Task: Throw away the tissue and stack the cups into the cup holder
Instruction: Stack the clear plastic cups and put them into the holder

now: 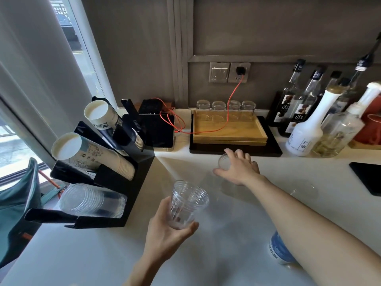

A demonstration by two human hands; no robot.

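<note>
My left hand (168, 234) holds a small stack of clear plastic cups (186, 203) upright above the white counter. My right hand (240, 168) reaches forward and closes its fingers around another clear plastic cup (223, 162) lying on its side near the black mat. A further clear cup (305, 189) lies on the counter to the right of my right forearm. The black cup holder (132, 182) stands at the left, with two rows of paper cups (99, 151) above and a row of clear plastic cups (92, 200) at the bottom. No tissue is visible.
A wooden tray (228, 131) with upturned glasses sits on a black mat at the back. Syrup bottles (305, 112) crowd the right rear. A black device with a red cable (158, 129) stands beside the holder. A blue-labelled bottle (280, 250) stands under my right forearm. A green bag (18, 203) hangs at left.
</note>
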